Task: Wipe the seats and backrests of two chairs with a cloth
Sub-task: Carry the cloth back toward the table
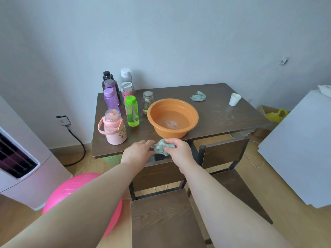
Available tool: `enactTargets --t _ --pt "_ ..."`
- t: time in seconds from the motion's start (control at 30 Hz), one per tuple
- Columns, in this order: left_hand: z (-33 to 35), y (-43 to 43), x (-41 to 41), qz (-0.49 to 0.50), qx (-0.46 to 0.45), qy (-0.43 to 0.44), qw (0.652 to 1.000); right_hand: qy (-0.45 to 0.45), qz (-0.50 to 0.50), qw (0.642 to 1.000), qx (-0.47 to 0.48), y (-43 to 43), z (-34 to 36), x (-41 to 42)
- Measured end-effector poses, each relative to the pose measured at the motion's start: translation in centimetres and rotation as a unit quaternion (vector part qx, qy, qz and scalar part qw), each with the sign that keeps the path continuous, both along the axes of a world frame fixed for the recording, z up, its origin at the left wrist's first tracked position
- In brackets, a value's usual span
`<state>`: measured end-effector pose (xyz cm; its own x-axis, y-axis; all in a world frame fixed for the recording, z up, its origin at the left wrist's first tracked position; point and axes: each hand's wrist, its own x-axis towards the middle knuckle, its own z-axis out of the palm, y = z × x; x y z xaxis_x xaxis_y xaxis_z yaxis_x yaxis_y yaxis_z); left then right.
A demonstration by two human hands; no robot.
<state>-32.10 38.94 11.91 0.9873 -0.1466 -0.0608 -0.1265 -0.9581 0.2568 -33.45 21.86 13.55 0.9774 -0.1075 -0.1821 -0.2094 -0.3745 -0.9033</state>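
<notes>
Right hand (179,149): fingers curled, gripping the bunched cloth (161,148) from the right.
Left hand (138,151): fingers mostly straight, tips at the cloth's left side; whether they pinch it cannot be told.
Cloth: pale green, wadded, held between both hands over the table's (223,115) near edge, just in front of the basin (172,133).
Near chair (161,221): backrest directly beneath the hands, seat toward the viewer; cloth not touching it.
Right chair (223,153): beside the near chair, backrest under the near edge, untouched.
Basin: orange, holding water, near the middle of the near edge.
Second cloth (198,96): crumpled, by the far edge.
Cup (234,99): white, toward the far right corner.
Bottles (132,111): cluster at the left end.
Step in hand: likely readying the cloth, gathering or wringing it, with wiping not yet begun.
Next move: probably lower the cloth onto the near chair's backrest, spread it flat enough to cover, press and stroke along the panel, then the seat.
</notes>
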Motion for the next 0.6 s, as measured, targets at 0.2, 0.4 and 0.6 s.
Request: enactTargets --t 0.2,0.4,0.6 --pt "0.8 -5.6 2.5 0.041 0.027 -0.001 0.999 -0.002 0.006 0.999 0.039 -6.6 -0.3 3.1" --pt "1.0 -15.3 5.5 0.093 0.052 0.015 0.994 0.0 0.04 0.997 0.062 -17.0 -0.5 7.7" --pt "1.6 -25.3 8.7 0.138 0.042 0.002 0.99 0.015 0.051 0.997 0.047 -28.1 -0.8 12.3"
